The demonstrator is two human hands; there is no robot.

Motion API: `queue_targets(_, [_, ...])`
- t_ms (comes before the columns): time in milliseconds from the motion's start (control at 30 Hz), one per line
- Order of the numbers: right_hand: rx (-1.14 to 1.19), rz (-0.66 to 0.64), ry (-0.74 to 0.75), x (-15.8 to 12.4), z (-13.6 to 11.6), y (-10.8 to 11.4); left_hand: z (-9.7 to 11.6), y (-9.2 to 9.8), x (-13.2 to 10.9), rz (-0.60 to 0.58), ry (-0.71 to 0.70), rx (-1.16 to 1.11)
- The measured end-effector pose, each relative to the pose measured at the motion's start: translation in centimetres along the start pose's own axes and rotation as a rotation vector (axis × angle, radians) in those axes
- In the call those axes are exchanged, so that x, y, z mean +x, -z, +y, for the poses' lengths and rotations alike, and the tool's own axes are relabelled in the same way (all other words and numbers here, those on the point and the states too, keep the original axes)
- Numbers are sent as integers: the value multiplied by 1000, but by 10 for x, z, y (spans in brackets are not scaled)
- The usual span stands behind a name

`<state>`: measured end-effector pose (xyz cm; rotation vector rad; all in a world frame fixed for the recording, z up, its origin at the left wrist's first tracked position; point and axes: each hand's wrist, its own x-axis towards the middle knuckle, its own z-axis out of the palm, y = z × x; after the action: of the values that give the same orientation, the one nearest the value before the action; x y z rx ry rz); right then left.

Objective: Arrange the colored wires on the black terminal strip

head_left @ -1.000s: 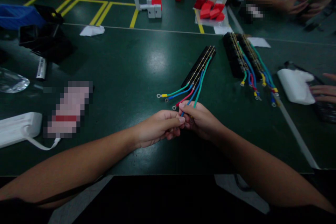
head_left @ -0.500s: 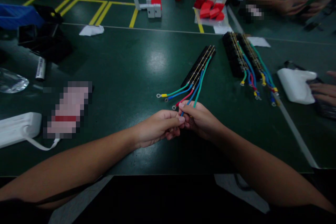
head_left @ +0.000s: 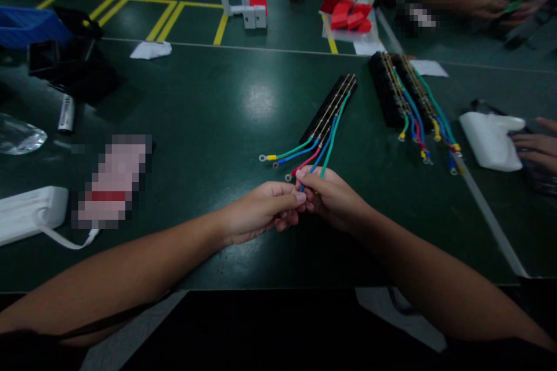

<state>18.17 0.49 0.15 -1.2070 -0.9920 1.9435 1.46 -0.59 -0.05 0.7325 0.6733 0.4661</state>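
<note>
My left hand [head_left: 263, 208] and right hand [head_left: 333, 197] meet at the free end of 1 blue wire [head_left: 321, 155]. Each grip is narrow: my left thumb pins the wire's tip against curled fingers, and my right thumb presses over it just above. The tip itself is hidden by my fingers. A long green wire [head_left: 336, 130] runs in behind my right hand; whether it is gripped I cannot tell.

The black strip [head_left: 322, 108] bearing these wires lies on the green table [head_left: 195, 110], just beyond my grip, slanting away to the right. 3 wires fan out to the left of the held wire: a short green wire [head_left: 293, 149], a 2nd blue wire [head_left: 298, 152] and a red wire [head_left: 311, 157], each ending in a ring. The red wire's ring is just beside my fingertips.

Farther off, beyond the grip and to the right, lie 2 wired black blocks [head_left: 385, 90]. Well to the left of my grip, a white cable [head_left: 65, 237] is noted.
</note>
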Motion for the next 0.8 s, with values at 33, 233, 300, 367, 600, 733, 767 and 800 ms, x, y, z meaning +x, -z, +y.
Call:
queue_targets(33, [-1, -1, -1, 0, 0, 0, 0, 0, 0, 1, 0, -1])
queue_targets(233, [25, -13, 8, 0, 0, 0, -1, 0, -1, 10, 5, 12])
queue_targets(300, [27, -16, 7, 0, 0, -1, -1, 0, -1, 20, 10, 17])
queue_targets(367, [25, -19, 7, -1, 0, 0, 0, -1, -1, 27, 10, 16])
queue_targets(600, [25, -35, 13, 0, -1, 0, 0, 0, 0, 10, -3, 13])
queue_targets(733, [17, -20, 20, -1, -1, -1, 0, 0, -1, 12, 1, 18])
queue_targets(767, [15, -21, 23, -1, -2, -1, 0, 0, -1, 14, 2, 17])
queue_targets(800, [14, -23, 26, -1, -2, -1, 0, 0, -1, 18, 2, 16])
